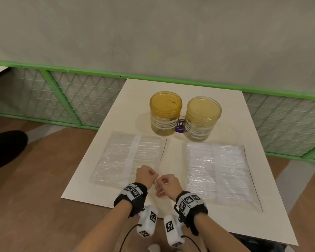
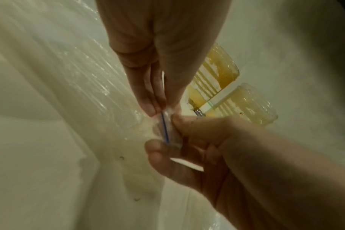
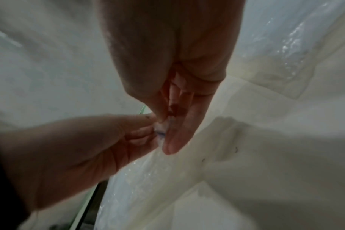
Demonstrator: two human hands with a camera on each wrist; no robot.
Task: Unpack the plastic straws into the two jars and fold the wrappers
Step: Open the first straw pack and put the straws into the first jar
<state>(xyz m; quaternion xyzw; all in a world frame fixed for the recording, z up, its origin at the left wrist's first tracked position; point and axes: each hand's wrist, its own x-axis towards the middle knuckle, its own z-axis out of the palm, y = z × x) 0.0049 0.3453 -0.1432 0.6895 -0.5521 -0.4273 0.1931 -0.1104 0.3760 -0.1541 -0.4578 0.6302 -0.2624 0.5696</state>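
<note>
both hands point(image 1: 157, 180) pinch the left straw pack's point(image 1: 127, 157) corner.

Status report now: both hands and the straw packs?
Left hand, right hand pinch left clear straw pack's corner. Right pack untouched. Yellow jars clear.

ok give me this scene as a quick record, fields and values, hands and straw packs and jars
left hand: pinches corner of left pack
right hand: pinches the same corner
left pack: flat on sheet, near right corner lifted between the hands
right pack: flat on sheet, untouched
jars: two, yellowish, upright, side by side behind the packs
straws in jars: none seen
sheet: white, under everything
</note>
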